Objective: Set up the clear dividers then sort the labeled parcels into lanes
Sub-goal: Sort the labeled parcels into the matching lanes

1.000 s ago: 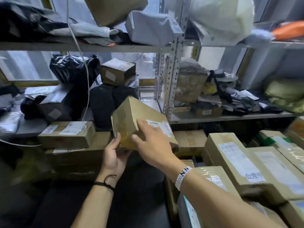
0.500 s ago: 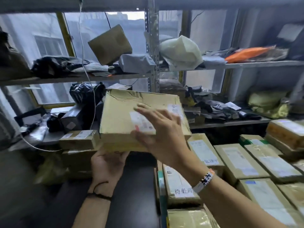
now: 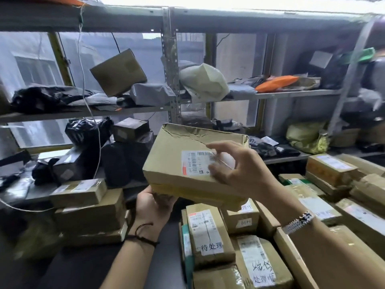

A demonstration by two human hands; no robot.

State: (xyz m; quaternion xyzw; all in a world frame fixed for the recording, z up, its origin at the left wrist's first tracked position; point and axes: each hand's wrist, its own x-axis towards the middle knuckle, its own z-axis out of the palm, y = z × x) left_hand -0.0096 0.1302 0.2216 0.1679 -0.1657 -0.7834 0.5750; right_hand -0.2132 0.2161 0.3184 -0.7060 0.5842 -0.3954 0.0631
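Shelves (image 3: 291, 93) behind hold bags (image 3: 204, 82). Left hand (image 3: 154, 207) grips box (image 3: 173, 151) from under, tipped so I read label (image 3: 194, 163). Right fingers (image 3: 217, 145) loose, touching label.

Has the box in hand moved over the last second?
Yes. The cardboard box has shifted right against the shelf upright: it sat mostly left of it, now mostly right, its label turned toward the camera.

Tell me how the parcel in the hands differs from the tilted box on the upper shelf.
The held parcel is in mid-air, gripped from below by the left hand, with the right hand on its label; the shelf box stands tilted on the upper shelf. The held parcel's far edge is crumpled; the shelf box looks crisp. Both are brown cardboard.
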